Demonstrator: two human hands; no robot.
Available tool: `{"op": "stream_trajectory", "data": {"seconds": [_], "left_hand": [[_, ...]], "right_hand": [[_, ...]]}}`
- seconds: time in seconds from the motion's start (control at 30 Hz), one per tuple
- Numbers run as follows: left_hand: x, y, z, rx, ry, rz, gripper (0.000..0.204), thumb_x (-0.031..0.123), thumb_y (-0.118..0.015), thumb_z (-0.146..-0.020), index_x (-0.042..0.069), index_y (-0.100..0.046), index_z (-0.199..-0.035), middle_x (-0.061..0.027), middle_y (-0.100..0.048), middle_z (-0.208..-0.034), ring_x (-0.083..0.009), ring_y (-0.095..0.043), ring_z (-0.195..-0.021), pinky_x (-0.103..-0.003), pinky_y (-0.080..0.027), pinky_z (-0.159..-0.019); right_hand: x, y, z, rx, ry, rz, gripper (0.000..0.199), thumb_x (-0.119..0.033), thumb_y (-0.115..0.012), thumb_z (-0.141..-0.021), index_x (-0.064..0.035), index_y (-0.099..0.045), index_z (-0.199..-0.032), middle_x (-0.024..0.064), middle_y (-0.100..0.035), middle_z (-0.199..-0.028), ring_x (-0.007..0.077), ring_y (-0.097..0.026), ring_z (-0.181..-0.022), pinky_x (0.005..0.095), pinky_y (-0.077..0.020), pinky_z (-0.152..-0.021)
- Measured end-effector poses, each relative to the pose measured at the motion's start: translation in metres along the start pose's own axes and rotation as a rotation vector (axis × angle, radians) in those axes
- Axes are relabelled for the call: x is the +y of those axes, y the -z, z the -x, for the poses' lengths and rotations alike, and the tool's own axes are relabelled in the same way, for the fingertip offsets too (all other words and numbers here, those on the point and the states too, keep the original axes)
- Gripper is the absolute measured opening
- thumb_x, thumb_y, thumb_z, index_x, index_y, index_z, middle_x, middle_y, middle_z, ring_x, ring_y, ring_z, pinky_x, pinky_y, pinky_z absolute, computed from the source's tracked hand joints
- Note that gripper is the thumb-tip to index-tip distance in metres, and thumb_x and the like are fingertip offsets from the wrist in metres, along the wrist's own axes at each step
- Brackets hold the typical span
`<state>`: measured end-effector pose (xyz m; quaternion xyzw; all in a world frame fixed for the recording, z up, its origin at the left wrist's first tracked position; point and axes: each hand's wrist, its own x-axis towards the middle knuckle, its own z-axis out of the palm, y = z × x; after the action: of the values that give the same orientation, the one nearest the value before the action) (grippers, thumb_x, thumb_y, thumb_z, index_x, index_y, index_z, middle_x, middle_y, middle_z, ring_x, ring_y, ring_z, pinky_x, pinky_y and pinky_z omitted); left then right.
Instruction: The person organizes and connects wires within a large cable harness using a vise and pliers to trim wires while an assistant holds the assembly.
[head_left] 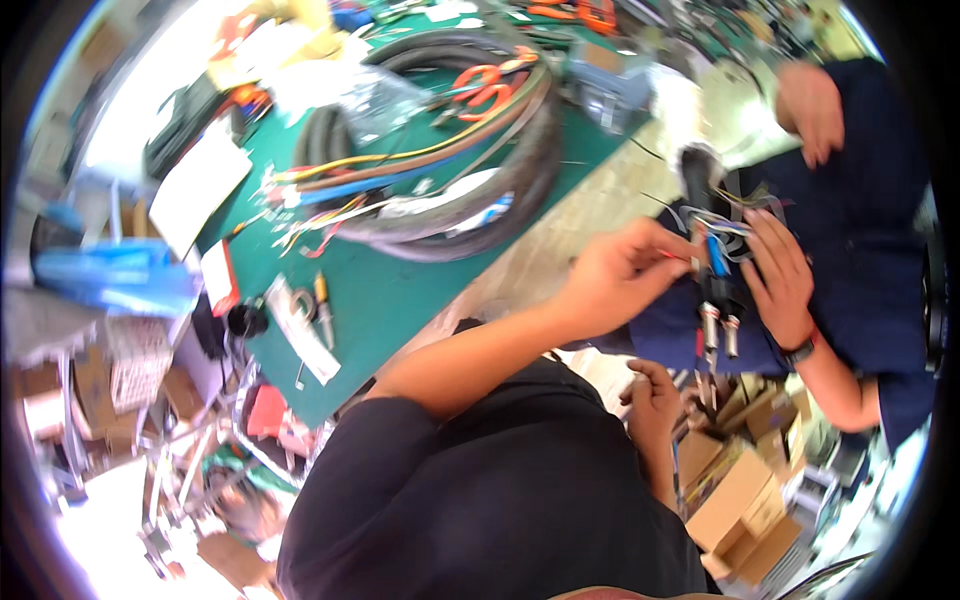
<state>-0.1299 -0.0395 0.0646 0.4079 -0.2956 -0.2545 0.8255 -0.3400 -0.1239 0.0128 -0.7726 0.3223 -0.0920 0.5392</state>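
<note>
My left hand (622, 275) reaches across to the right, its fingertips pinched on a thin red wire (674, 256). They are beside the stripped end of a thick black cable (697, 170), where thin white, blue and other coloured wires (722, 225) fan out. Metal-tipped connectors (711, 315) hang below these wires. Low by my body is my right hand (655, 405), loosely curled with fingers apart and no visible object in it. A co-worker's hand (782, 268) touches the wires from the right; their other hand (812, 112) is farther up.
On the green table (385, 315) lie a coiled black cable (535, 170), orange-handled pliers (487, 88), a yellow-handled screwdriver (323, 300) and a roll of tape (303, 302). Cardboard boxes (740, 500) stand on the floor at the lower right. The co-worker's navy-clothed body borders the right side.
</note>
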Motion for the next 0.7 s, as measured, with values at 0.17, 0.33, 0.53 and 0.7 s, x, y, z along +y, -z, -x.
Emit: {"op": "stream_trajectory", "data": {"seconds": [0.17, 0.33, 0.53, 0.7], "left_hand": [[-0.009, -0.005, -0.004, -0.013, -0.001, 0.052, 0.017, -0.005, -0.061, -0.091, -0.001, -0.062, -0.108, -0.0095, -0.069, -0.106, -0.0118, -0.065, -0.096, -0.024, -0.051, -0.082], [-0.009, -0.005, -0.005, -0.014, -0.012, 0.048, 0.012, -0.004, -0.058, -0.093, -0.004, -0.057, -0.106, -0.0159, -0.067, -0.108, -0.0194, -0.067, -0.098, -0.031, -0.054, -0.087], [-0.009, -0.009, -0.008, -0.025, -0.018, 0.018, 0.011, -0.003, -0.058, -0.093, -0.004, -0.056, -0.104, -0.0182, -0.067, -0.109, -0.0219, -0.067, -0.098, -0.033, -0.055, -0.087], [-0.001, -0.018, -0.031, -0.055, -0.087, -0.067, 0.014, 0.0, -0.06, -0.093, -0.005, -0.06, -0.106, -0.0153, -0.067, -0.108, -0.0199, -0.067, -0.098, -0.032, -0.054, -0.086]], "right_hand": [[-0.007, 0.004, 0.005, 0.038, -0.043, 0.038, 0.022, -0.005, -0.046, -0.094, -0.0008, -0.065, -0.105, 0.0019, -0.058, -0.064, 0.007, -0.056, -0.058, 0.0229, -0.0447, -0.055], [-0.01, 0.006, 0.01, 0.066, -0.034, 0.016, 0.02, -0.005, -0.048, -0.094, -0.0002, -0.065, -0.104, 0.0021, -0.057, -0.061, 0.0074, -0.053, -0.056, 0.0245, -0.0431, -0.055], [-0.007, 0.012, 0.017, 0.102, -0.03, 0.024, 0.02, -0.005, -0.047, -0.095, 0.0008, -0.064, -0.103, 0.0064, -0.057, -0.06, 0.0117, -0.055, -0.054, 0.0282, -0.0445, -0.055], [-0.005, 0.01, 0.017, 0.13, -0.041, -0.013, 0.019, -0.004, -0.048, -0.094, 0.0005, -0.064, -0.102, 0.0069, -0.056, -0.06, 0.0118, -0.055, -0.054, 0.0285, -0.0442, -0.055]]}}
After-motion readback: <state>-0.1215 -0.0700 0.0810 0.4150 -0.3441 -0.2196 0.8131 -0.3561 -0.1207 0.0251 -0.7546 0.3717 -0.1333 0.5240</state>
